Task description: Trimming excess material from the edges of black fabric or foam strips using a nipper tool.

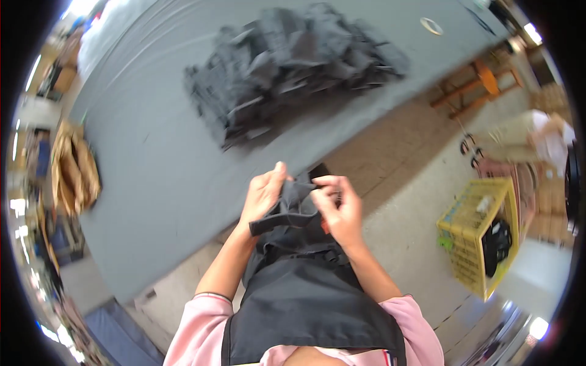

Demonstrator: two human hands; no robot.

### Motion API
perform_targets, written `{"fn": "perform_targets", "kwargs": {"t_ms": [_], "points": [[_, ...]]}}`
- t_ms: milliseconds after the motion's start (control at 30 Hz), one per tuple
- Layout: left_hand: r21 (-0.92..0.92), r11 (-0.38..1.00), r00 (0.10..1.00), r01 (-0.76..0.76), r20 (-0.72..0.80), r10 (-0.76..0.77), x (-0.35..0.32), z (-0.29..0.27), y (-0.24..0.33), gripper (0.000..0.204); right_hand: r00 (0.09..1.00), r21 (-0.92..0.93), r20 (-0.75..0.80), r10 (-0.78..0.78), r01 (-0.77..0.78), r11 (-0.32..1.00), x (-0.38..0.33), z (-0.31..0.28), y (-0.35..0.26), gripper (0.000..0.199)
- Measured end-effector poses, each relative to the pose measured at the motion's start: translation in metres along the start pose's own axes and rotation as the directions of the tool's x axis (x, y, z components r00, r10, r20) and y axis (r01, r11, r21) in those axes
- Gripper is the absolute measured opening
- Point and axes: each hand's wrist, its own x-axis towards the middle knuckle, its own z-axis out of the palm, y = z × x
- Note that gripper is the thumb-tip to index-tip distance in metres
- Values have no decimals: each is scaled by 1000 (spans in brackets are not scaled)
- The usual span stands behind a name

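A dark grey cloth garment (297, 198) hangs between my hands, just off the table's near edge and in front of my black apron (305, 305). My left hand (264, 192) grips its left side, thumb up and the fingers partly behind the cloth. A stiff band of the same cloth sticks out below that hand. On the right, my right hand (342, 210) pinches the garment's edge with bent fingers. A small red bit (325, 227) shows beside the right palm; what it belongs to is unclear. The garment's exact kind cannot be made out.
On the grey-covered table (152, 183) lies a heap of dark grey garments (287, 61). A tape roll (431, 25) rests near the far right. Brown paper (74, 168) sits at the left edge. Right of me stand a yellow crate (473, 235), a wooden stool (476, 88) and another person (519, 134).
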Motion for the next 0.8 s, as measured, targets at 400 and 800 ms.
{"fn": "perform_targets", "kwargs": {"t_ms": [400,800], "points": [[46,997,996,-59,-63,61,-6,-31,-22,50,862,-377,472,-187,389,841,29,32,-16,22],[-226,964,989,142,69,-130,-8,-36,-13,48,952,-281,283,-116,198,939,32,20,-15,27]]}}
